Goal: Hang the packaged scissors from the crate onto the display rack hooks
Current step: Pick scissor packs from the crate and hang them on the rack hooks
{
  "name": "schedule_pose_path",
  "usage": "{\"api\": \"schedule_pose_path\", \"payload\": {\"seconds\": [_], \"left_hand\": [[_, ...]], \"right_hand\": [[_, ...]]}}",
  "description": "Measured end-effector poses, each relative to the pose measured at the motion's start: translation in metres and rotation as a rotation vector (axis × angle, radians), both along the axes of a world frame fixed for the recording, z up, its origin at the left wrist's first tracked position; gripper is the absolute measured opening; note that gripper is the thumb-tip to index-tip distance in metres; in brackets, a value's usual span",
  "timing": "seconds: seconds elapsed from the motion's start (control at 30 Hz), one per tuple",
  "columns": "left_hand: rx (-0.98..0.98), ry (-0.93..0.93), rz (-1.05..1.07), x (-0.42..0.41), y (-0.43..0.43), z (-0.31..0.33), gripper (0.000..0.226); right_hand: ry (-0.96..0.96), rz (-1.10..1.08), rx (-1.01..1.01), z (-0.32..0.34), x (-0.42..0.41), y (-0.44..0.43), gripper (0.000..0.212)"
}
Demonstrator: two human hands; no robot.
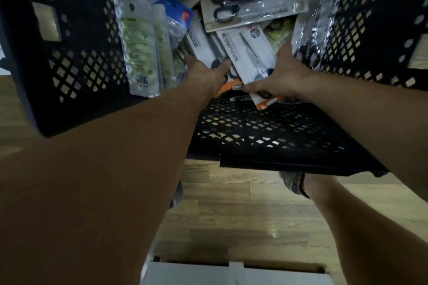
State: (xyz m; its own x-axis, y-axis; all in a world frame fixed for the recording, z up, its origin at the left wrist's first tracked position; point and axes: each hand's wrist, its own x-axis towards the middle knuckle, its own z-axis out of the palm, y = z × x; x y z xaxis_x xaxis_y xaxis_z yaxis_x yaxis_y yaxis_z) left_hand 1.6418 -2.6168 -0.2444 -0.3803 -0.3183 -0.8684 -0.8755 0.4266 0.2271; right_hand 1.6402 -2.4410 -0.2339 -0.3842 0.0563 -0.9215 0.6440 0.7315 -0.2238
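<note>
Both my arms reach down into a black perforated crate [76,71] full of packaged goods. My right hand [281,76] grips the lower end of a white scissors pack [249,53] printed "SCISSORS", with an orange strip at its bottom. My left hand [208,71] lies on a second white scissors pack [201,41] just left of it, thumb against the black scissor handles; its fingers are hidden. A beige card with black-handled scissors [245,11] lies farther back. No display rack hooks are in view.
Green-printed packs [139,48] lean on the crate's left wall, blue-labelled packs [176,14] behind them, clear bags [310,30] at the right wall. The crate's near wall [278,141] is below my hands. Wooden floor [231,215], my foot [294,183] and a white box edge [231,273] lie below.
</note>
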Motion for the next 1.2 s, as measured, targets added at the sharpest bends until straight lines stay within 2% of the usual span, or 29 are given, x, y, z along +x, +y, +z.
{"api": "schedule_pose_path", "payload": {"seconds": [0.07, 0.17, 0.27, 0.33, 0.37, 0.43, 0.47, 0.53, 0.57, 0.6, 0.67, 0.73, 0.83, 1.0, 1.1, 1.2], "left_hand": [[0.01, 0.022, 0.012, -0.001, -0.005, 0.005, 0.081], [0.013, -0.046, -0.109, -0.006, -0.005, 0.03, 0.056], [0.048, -0.129, -0.196, -0.015, -0.011, 0.078, 0.043], [0.069, -0.168, -0.188, -0.022, -0.015, 0.112, 0.031], [0.084, -0.183, -0.154, -0.026, -0.016, 0.132, 0.02], [0.122, -0.17, -0.076, -0.031, -0.016, 0.17, 0.014], [0.123, -0.131, -0.066, -0.035, -0.017, 0.186, 0.015], [0.119, -0.036, -0.093, -0.044, -0.02, 0.215, 0.053], [0.127, -0.008, -0.114, -0.049, -0.021, 0.231, 0.063], [0.139, 0.007, -0.115, -0.054, -0.023, 0.246, 0.059], [0.166, 0.04, -0.082, -0.063, -0.028, 0.272, 0.035], [0.222, 0.049, -0.006, -0.069, -0.032, 0.302, 0.024], [0.339, 0.068, 0.078, -0.074, -0.034, 0.349, 0.032], [0.595, 0.16, 0.423, -0.066, -0.043, 0.454, 0.061], [0.622, 0.35, 0.352, -0.063, -0.045, 0.558, 0.078], [0.634, 0.493, 0.229, -0.061, -0.049, 0.656, 0.058]], "right_hand": [[-0.028, -0.038, -0.012, 0.006, 0.005, 0.0, 0.115], [-0.014, -0.158, 0.003, 0.026, 0.018, 0.009, 0.109], [0.082, -0.325, -0.031, 0.066, 0.023, 0.014, 0.069], [0.065, -0.407, -0.072, 0.098, 0.022, 0.016, 0.047], [0.029, -0.448, -0.11, 0.113, 0.023, 0.018, 0.039], [-0.03, -0.517, -0.188, 0.144, 0.023, 0.018, 0.029], [-0.037, -0.546, -0.222, 0.16, 0.023, 0.017, 0.028], [-0.015, -0.606, -0.275, 0.191, 0.023, 0.015, 0.03], [-0.003, -0.642, -0.298, 0.208, 0.024, 0.013, 0.033], [0.003, -0.683, -0.324, 0.224, 0.025, 0.01, 0.036], [0.004, -0.766, -0.384, 0.252, 0.03, 0.006, 0.04], [0.012, -0.799, -0.439, 0.28, 0.034, 0.0, 0.039], [0.064, -0.813, -0.513, 0.325, 0.041, -0.01, 0.041], [0.228, -0.812, -0.525, 0.422, 0.034, -0.022, 0.056], [0.312, -0.844, -0.551, 0.509, 0.015, -0.021, 0.049], [0.405, -0.811, -0.562, 0.617, 0.0, -0.016, 0.048]]}}
